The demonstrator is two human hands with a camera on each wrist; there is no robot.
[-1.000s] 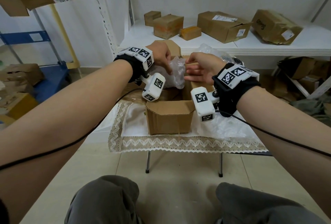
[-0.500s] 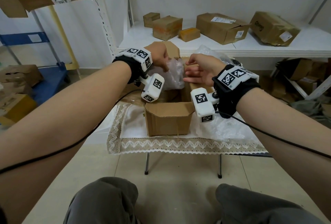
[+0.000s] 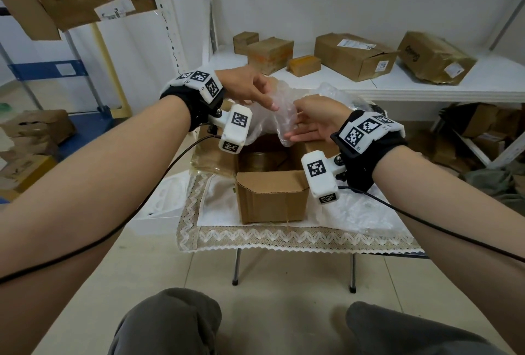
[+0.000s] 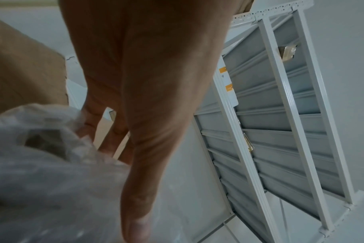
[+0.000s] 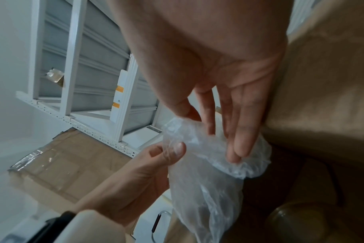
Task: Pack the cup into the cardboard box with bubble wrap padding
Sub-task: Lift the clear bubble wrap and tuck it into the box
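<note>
An open cardboard box [image 3: 270, 198] stands on the small table. Inside it a clear, rounded cup [image 3: 257, 160] [image 5: 291, 222] shows dimly. Both hands hold a crumpled piece of bubble wrap [image 3: 267, 121] [image 5: 204, 189] [image 4: 41, 180] above the box opening. My left hand [image 3: 270, 102] [image 5: 168, 152] [image 4: 123, 180] pinches its upper edge between thumb and fingers. My right hand [image 3: 295, 127] [image 5: 210, 131] holds the other edge, thumb on one side and nearly straight fingers on the other. A raised box flap [image 5: 322, 82] is just right of the right hand.
The table carries a lace-edged cloth [image 3: 284, 238] and a flat sheet of bubble wrap [image 3: 360, 212] right of the box. More wrap [image 3: 335, 93] lies behind. A white shelf [image 3: 426, 90] beyond holds several cardboard boxes. A white foam piece [image 3: 159, 207] lies left of the table.
Both hands have lifted the bubble wrap a little higher over the box. The right hand's fingers have straightened from a tighter curl.
</note>
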